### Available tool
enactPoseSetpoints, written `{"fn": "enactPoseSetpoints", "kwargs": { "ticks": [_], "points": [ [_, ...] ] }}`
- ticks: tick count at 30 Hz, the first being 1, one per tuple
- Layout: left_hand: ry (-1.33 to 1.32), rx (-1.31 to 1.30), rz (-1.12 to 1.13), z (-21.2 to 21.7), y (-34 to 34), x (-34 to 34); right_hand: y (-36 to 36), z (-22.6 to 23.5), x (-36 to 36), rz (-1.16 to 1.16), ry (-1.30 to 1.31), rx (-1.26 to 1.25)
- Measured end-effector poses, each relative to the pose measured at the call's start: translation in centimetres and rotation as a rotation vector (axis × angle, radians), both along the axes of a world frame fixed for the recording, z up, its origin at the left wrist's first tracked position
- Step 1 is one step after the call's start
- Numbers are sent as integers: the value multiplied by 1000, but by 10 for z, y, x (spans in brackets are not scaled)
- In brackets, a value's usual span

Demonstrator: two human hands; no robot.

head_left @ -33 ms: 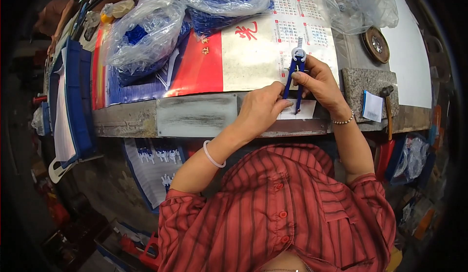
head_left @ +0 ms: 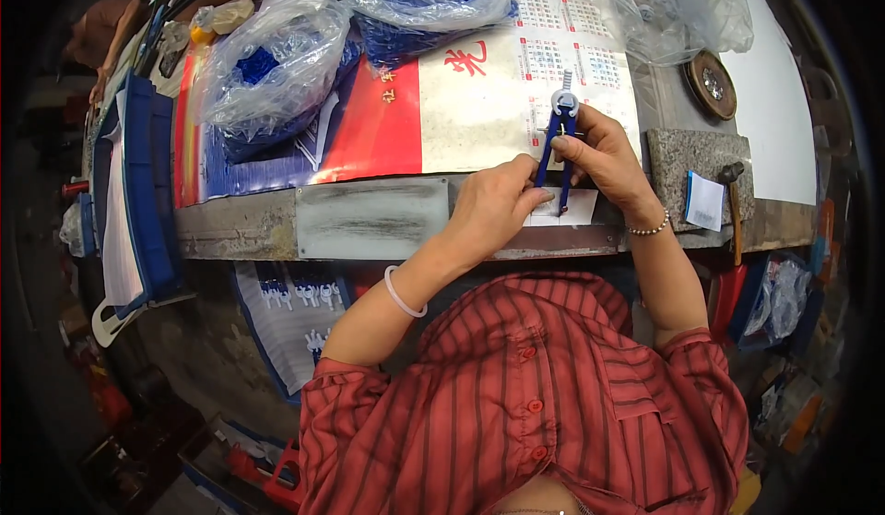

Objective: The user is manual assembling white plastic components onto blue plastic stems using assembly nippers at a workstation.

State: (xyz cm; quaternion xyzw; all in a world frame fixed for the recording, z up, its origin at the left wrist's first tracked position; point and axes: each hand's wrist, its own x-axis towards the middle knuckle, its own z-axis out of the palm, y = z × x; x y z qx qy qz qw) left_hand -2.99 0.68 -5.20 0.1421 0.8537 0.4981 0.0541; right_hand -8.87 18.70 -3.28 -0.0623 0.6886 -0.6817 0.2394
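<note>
Cluttered workbench, worn grey front edge, topped with a red and white calendar sheet that curls under the bags. Person in red striped shirt stands at it, head out of frame at the bottom. Both hands meet over a small white paper slip at the bench edge. Right hand is closed around a blue drawing compass, fingers wrapped on its legs, silver hinge showing above the knuckles; the legs point down toward the slip, tips hard to make out. Left hand is curled, fingertips pinching or steadying a compass leg just beside the slip; exact contact hidden by the thumb, so cannot tell if it truly grips. White bangle on left wrist, bead bracelet on right.

Two clear plastic bags of blue parts sit at the back left and centre, contents blurred by the plastic. Another clear bag at back right, cut off by the frame top. Round dark disc near it. Grey stone block right of the hands, small hammer leaning at its edge, handle partly hidden. Blue tray on the far left, warped by the lens. Under-bench stuff too dark to identify.
</note>
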Motion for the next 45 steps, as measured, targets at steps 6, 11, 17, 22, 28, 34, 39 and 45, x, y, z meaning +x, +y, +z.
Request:
{"fn": "enactPoseSetpoints", "kwargs": {
  "ticks": [6, 11, 17, 22, 28, 34, 39, 45],
  "points": [
    [29, 58, 9, 8, 0, -2, 1, 14, 0, 36, 96, 78],
    [167, 216, 101, 50, -12, 35, -7, 79, 34, 184, 371, 153],
    [153, 323, 62, 58, -34, 75, -26, 97, 64, 388, 656, 433],
    [-446, 947, 103, 57, -75, 114, -49, 102, 73, 657, 1034, 612],
    [-533, 427, 33, 73, -102, 151, -104, 96, 89, 1005, 1305, 656],
    [-496, 247, 358, 75, -115, 174, -154, 83, 98, 983, 1275, 440],
    [-627, 861, 684, 22, -173, 228, -165, 92, 98, 841, 1143, 245],
    [-457, 658, 1125, -47, -249, 246, -142, 76, 101, 886, 820, 348]
  ]
}}
